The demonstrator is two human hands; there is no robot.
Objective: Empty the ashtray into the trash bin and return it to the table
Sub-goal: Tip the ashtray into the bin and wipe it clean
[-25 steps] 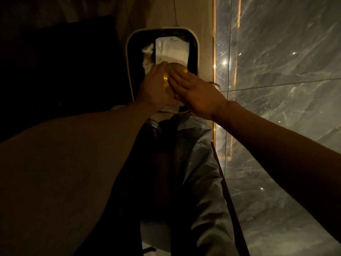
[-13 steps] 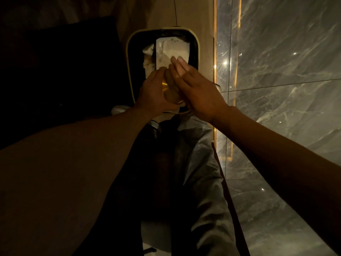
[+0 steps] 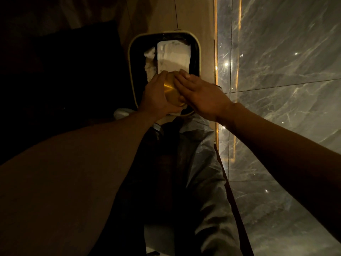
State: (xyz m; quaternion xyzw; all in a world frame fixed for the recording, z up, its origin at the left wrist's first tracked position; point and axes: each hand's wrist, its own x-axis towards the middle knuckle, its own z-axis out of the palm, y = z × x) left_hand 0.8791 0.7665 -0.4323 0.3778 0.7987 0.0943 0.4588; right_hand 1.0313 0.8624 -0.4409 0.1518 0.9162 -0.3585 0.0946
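over the near end of the trash bin [image 3: 131,58], between two bare hands: gold ashtray [image 3: 170,90], brushed metal, its flat shiny face turned up toward the camera, apparently upended, though dim light leaves that unsure. left hand [image 3: 156,97] wrapped around the ashtray's left side, fingers curled over the far edge, thumb side toward the body, gripping it. right hand [image 3: 201,95] laid flat against the ashtray's right side, fingers [image 3: 181,78] straight and together, pointing up and left, palm down, touching the metal but not closed around it. both forearms bare, reaching forward from the bottom corners. bin: dark inside, pale rounded rim, standing on tan flooring just beside a grey marble wall [image 3: 286,71] edged with a thin glowing strip [image 3: 215,71]. inside the bin, past the hands: white flat package [image 3: 173,56] lying lengthwise, crumpled white paper [image 3: 149,61] along its left. below the hands, dark trousers and a grey garment, with a pale shoe tip [image 3: 120,113] showing at the bin's near left corner. everything left of the bin lost in shadow.
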